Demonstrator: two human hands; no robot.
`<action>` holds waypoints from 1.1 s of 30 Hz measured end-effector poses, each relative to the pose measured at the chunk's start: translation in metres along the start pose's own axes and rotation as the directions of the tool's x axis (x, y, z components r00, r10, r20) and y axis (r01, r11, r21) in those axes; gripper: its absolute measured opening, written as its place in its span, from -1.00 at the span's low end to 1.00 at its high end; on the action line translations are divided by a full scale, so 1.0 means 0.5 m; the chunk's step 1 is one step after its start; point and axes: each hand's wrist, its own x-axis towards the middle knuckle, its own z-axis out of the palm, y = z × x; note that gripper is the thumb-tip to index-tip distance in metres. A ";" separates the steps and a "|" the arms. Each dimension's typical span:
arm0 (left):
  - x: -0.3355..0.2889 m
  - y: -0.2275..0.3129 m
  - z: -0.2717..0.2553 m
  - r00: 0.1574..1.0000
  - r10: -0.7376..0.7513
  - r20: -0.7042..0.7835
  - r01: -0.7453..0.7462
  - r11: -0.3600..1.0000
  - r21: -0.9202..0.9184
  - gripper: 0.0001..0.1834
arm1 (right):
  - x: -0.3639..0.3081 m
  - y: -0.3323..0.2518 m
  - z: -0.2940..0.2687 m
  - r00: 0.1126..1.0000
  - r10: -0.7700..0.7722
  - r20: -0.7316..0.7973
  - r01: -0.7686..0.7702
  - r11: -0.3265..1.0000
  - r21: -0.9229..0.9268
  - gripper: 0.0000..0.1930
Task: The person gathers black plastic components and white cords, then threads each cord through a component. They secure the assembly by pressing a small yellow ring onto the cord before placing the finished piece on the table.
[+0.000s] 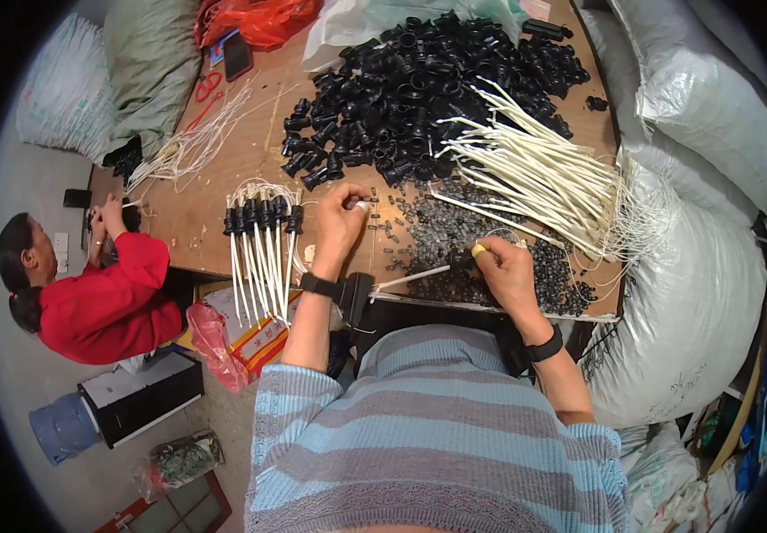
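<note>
My right hand (pixel 508 274) is closed around a small black plastic fitting (pixel 461 260) at the table's near edge. From the fitting a white cord (pixel 415 276) points left, its end near the edge. My left hand (pixel 339 224) is raised over the table, fingers pinched together; a small white bit shows at the fingertips, too small to name. Left of it lies a row of white cords with black fittings (pixel 263 213) on them, their ends hanging over the edge. Small dark grey pieces (pixel 437 222) are scattered between my hands. A bundle of white cords (pixel 539 178) lies beyond my right hand.
A large heap of black fittings (pixel 419 84) covers the far middle of the table (pixel 268 115). Full white sacks (pixel 677 302) crowd the right side. At the left, a person in red (pixel 103 298) works at the table near red scissors (pixel 207 86) and loose white strands (pixel 190 153).
</note>
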 end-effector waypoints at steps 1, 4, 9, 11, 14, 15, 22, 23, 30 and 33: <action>-0.009 -0.005 0.009 0.989 -0.129 0.067 0.140 0.967 -0.215 -0.82 | 0.005 -0.007 0.001 0.999 0.048 -0.006 -0.048 0.999 -0.003 -0.87; -0.087 0.140 0.089 0.992 -0.038 0.117 0.076 0.937 -0.340 -0.80 | 0.020 0.002 0.009 0.996 0.085 -0.030 -0.087 0.994 -0.069 -0.85; -0.129 0.162 0.163 0.942 0.336 0.024 -0.334 0.941 -0.062 -0.73 | 0.027 0.014 0.033 0.996 0.052 0.072 -0.068 0.968 0.243 -0.87; -0.131 0.160 0.165 0.963 0.270 0.016 -0.265 0.952 -0.153 -0.69 | 0.024 0.013 0.022 0.969 0.148 0.197 -0.219 0.885 0.412 -0.87; -0.128 0.159 0.170 0.966 0.257 0.028 -0.245 0.946 -0.212 -0.64 | 0.020 0.010 0.025 0.962 0.188 0.198 -0.267 0.801 0.536 -0.86; -0.127 0.162 0.168 0.966 0.258 0.030 -0.246 0.946 -0.212 -0.64 | 0.020 0.011 0.026 0.963 0.205 0.176 -0.268 0.801 0.536 -0.86; -0.122 0.144 0.158 0.971 0.207 0.116 -0.208 0.978 -0.004 -0.78 | 0.013 0.023 0.031 0.989 -0.131 -0.067 0.138 0.985 0.104 -0.89; -0.123 0.144 0.158 0.976 0.196 0.092 -0.192 0.980 -0.047 -0.81 | 0.013 0.017 0.029 0.989 -0.131 -0.064 0.137 0.985 0.104 -0.89; -0.120 0.134 0.141 0.986 0.126 0.106 -0.113 0.986 -0.119 -0.86 | 0.007 -0.008 0.018 0.969 -0.247 -0.012 0.246 0.968 -0.044 -0.90; -0.113 0.148 0.133 0.985 0.145 0.093 -0.144 0.989 -0.011 -0.76 | 0.007 0.011 0.014 0.995 -0.099 0.030 0.087 0.957 0.276 -0.91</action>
